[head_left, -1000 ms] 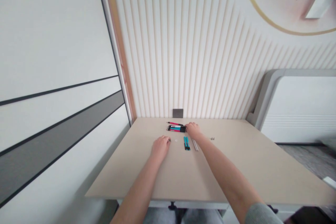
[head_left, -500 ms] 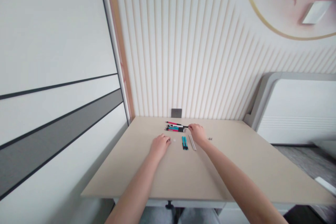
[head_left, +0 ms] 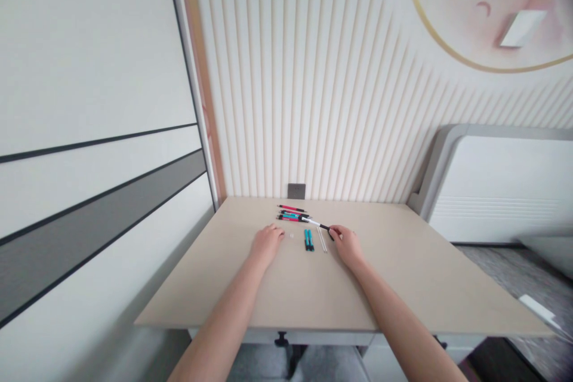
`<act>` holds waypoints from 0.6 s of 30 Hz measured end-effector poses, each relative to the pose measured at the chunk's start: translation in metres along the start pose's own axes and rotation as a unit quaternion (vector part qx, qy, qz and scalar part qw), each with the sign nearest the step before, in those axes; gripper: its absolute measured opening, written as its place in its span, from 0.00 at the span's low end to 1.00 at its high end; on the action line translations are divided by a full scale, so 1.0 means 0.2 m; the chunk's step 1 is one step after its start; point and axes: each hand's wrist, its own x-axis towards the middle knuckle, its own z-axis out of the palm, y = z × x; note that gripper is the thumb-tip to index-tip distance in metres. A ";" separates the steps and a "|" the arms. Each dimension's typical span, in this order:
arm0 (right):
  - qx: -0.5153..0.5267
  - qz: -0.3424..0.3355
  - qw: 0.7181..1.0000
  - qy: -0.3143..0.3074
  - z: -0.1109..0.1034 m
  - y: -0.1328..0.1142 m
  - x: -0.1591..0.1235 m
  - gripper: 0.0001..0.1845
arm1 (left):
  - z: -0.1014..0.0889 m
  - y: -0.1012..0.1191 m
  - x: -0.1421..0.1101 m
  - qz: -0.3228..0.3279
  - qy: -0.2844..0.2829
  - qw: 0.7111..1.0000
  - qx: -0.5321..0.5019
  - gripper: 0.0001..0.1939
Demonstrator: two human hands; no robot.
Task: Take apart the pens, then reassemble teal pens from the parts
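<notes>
My right hand point(head_left: 349, 245) is closed on the black end of a white-and-black pen point(head_left: 316, 222), whose far end points left over the pen pile. Just left of that hand lie two thin white rods point(head_left: 322, 239), and beside them two short turquoise-and-black pen parts point(head_left: 308, 240). My left hand point(head_left: 267, 243) rests on the desk with its fingers curled together; whatever they may hold is hidden. Close to its fingertips are tiny whitish pieces point(head_left: 292, 236). Several red, turquoise and black pens point(head_left: 290, 216) lie sideways behind, with a red-and-black pen point(head_left: 290, 208) farthest back.
The beige desk point(head_left: 215, 286) stands against a ribbed white wall point(head_left: 313, 101) with a dark socket point(head_left: 296, 191). A white and grey cabinet point(head_left: 98, 203) rises along the left. To the right is a bed headboard point(head_left: 501, 185). Drawer fronts point(head_left: 326, 337) sit under the desk's front edge.
My right hand has drawn the white-and-black pen from the pile toward me and slightly right, so it now lies slanted. My left hand stays nearly in place. The view has shifted slightly.
</notes>
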 end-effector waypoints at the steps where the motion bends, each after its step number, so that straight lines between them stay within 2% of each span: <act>1: -0.002 -0.001 1.000 0.000 0.00 0.00 0.00 0.18 | 0.00 0.00 0.00 0.000 0.001 1.000 -0.002 0.11; 11: 0.006 0.002 1.000 -0.002 0.01 0.01 0.00 0.17 | -0.01 0.00 0.00 -0.028 0.003 0.999 -0.027 0.08; 16: 0.011 -0.008 1.000 -0.009 0.00 0.00 0.00 0.17 | 0.00 -0.01 -0.02 -0.039 0.027 0.998 -0.046 0.14; 18: 0.019 -0.015 1.000 -0.013 0.00 -0.01 0.00 0.17 | 0.01 -0.02 -0.02 -0.039 0.053 0.995 -0.069 0.17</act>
